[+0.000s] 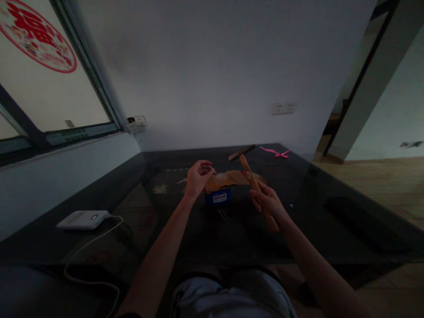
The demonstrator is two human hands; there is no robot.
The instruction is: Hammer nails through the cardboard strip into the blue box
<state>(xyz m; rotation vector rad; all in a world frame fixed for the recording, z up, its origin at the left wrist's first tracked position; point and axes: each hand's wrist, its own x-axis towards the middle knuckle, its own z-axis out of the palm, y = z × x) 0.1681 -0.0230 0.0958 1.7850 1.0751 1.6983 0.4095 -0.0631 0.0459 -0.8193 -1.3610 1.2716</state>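
My right hand (267, 199) is wrapped round the wooden handle of a hammer (247, 168), its metal head raised at the upper left. My left hand (198, 176) is closed in a pinch at the left part of a rough orange-brown slab (228, 178); a thin, small nail shows at the fingertips. I cannot make out what the slab is made of. It lies across a blue container (218, 196) with a white label. Several thin nails (225, 216) lie loose on the table in front of the container.
On the dark glossy table (159, 247) lie a white power bank (84, 220) with a cable at left, a pink ribbon-like item (278, 153) at the back right, and a dark flat object (367, 223) at right. A wall and window border the table.
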